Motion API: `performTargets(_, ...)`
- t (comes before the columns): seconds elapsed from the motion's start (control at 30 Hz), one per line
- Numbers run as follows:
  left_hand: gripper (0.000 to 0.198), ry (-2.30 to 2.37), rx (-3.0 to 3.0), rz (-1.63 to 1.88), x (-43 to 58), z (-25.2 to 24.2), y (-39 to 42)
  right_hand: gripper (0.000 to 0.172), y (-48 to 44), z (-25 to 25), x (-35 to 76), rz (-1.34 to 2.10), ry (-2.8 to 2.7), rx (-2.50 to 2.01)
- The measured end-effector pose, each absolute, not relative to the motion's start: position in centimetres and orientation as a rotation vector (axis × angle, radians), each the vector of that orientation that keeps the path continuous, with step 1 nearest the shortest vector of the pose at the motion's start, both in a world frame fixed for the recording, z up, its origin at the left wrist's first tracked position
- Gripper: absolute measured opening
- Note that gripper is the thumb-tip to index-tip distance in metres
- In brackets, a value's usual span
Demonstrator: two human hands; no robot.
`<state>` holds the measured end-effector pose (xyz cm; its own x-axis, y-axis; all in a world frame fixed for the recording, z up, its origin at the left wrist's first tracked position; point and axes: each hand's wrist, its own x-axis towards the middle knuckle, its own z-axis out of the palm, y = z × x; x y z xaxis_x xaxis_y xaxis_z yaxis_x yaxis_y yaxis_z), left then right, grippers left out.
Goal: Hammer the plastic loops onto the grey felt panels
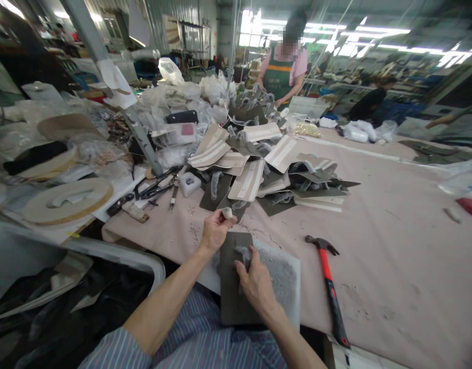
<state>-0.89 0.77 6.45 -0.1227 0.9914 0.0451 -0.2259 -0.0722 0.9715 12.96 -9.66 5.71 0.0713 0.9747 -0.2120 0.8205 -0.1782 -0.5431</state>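
Messy table (377, 266) here, your left hand (213, 231) pinches a white lump (228, 212), your right hand (255, 285) presses fingers down on the gray panel (231, 287), and you could easily bump that hammer (327, 271).

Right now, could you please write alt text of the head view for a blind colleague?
The left hand pinches a small pale lump while the right hand presses a dark grey panel on a white board, beside a red-handled hammer. Beyond, grey and cream pieces heap on a pink table, and a co-worker in a green apron stands opposite.
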Motion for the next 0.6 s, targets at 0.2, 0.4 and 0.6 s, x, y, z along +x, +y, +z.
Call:
performTargets(0.2,0.020,1.054,1.076,1.257,0.9,2.4,0.0,0.069,-11.2,3.7,11.3,0.933,-1.523,-1.949)
performTargets(0.4,0.027,1.030,1.070,1.210,-0.1,0.9,0.0,0.067,-11.2,3.5,11.4,1.015,-1.443,-1.835)
performTargets(0.6,0.022,1.102,1.235,1.132,-0.3,0.3,-0.4,0.054,-11.3,3.8,17.6,0.617,-1.542,-1.958)
